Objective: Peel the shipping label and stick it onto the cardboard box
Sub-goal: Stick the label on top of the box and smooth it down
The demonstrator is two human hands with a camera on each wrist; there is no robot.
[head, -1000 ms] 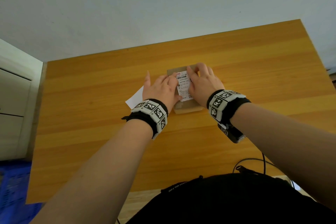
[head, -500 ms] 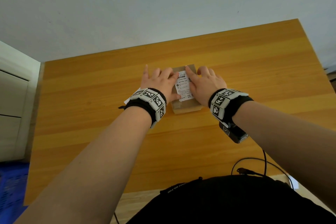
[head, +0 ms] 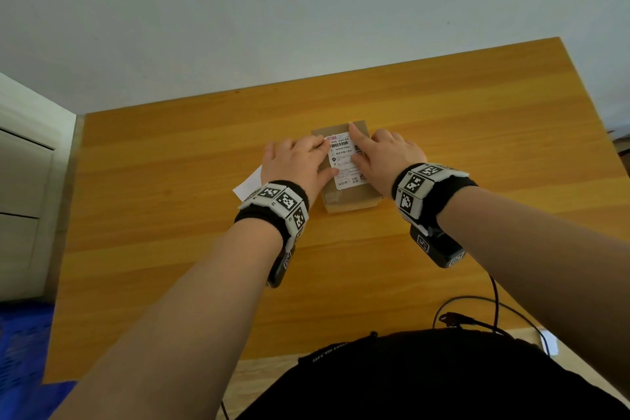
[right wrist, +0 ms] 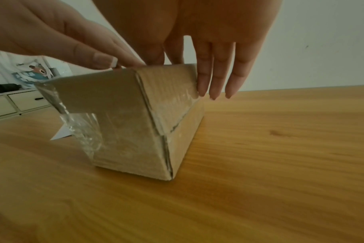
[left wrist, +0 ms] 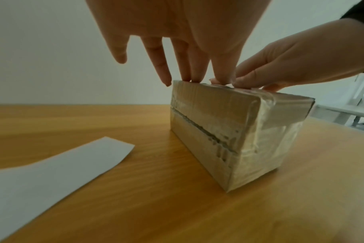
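I see the shipping label (head: 345, 160) flat on top of the cardboard box (head: 351, 201), long axis running away from me, left hand (head: 296, 160) and right hand (head: 387, 155) flanking it with fingers straight, pressing; equally near, so I'd smooth outward.

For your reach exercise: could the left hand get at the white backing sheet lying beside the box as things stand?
Probably yes: the backing sheet lies bare on the table just left of the left hand, which only presses the cardboard box with straight fingers.

One cardboard box (head: 351, 196), one shipping label (head: 344, 160), seemingly one backing sheet (head: 247, 182), two hands.
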